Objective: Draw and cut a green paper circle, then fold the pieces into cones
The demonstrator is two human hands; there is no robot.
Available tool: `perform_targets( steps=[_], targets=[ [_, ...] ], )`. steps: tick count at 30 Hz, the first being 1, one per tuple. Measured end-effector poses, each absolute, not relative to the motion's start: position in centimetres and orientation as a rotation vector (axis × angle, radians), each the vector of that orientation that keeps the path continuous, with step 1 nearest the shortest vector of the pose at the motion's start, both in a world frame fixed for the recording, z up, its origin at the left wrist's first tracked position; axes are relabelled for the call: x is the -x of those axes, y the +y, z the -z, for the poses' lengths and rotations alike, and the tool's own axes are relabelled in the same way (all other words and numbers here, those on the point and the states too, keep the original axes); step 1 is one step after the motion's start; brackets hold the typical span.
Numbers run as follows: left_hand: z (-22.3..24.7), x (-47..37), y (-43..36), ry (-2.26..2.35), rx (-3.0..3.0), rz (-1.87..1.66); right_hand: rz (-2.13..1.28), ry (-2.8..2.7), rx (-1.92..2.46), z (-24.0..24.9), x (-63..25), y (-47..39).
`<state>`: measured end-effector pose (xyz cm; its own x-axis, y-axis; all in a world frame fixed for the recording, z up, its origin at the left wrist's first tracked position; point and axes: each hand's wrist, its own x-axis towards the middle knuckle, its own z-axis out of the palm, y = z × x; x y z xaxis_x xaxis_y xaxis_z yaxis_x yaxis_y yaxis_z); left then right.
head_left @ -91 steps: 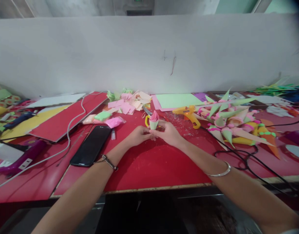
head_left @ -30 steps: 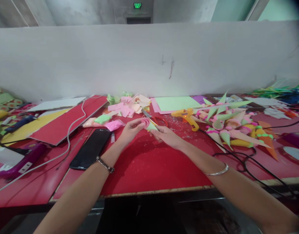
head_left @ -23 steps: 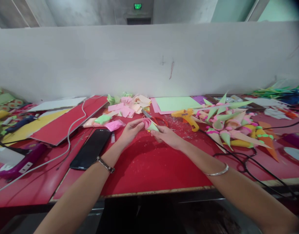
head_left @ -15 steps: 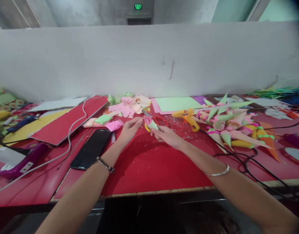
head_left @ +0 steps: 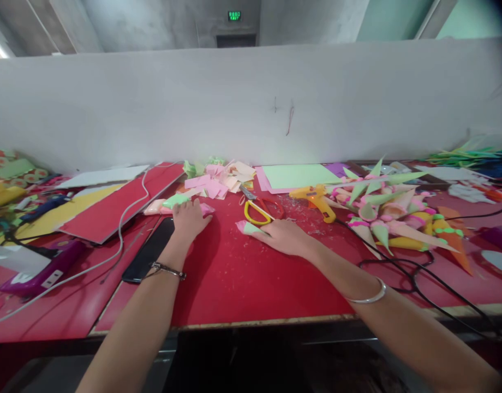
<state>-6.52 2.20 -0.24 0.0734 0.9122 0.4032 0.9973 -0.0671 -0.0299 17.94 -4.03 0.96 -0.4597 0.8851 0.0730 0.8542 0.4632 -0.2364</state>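
My left hand lies over the soft packets at the left of the work area, fingers apart; a green packet and a pink packet show past its fingers. Low over the red table, my right hand holds a small green and pink paper cone, its pink end pointing left. Right behind that hand rest scissors with one yellow and one red handle loop. A black phone is partly under my left wrist.
A yellow glue gun with a black cable lies right of the scissors, beside a pile of paper cones. Paper scraps and green sheets are at the back. A white cable crosses the left side, near a purple device.
My left hand has moved left from near the cone to the packets and spread its fingers. My right hand has lowered with the cone toward the table.
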Motion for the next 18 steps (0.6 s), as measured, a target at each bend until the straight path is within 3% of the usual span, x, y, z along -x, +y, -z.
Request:
perform_targets(
  steps=[6,10,18],
  targets=[
    [-0.3,6.0,2.4,-1.801,2.342,0.553,-0.161,-2.501,1.554,-1.2,-17.9,-4.4],
    [-0.5,4.0,1.7,-1.592,2.700,0.857,-0.235,-2.313,1.502,-1.5,-18.0,-4.4],
    [-0.9,1.0,-0.6,-1.237,3.062,1.128,-0.543,-1.973,0.808,-1.0,-16.9,-4.5]
  ],
)
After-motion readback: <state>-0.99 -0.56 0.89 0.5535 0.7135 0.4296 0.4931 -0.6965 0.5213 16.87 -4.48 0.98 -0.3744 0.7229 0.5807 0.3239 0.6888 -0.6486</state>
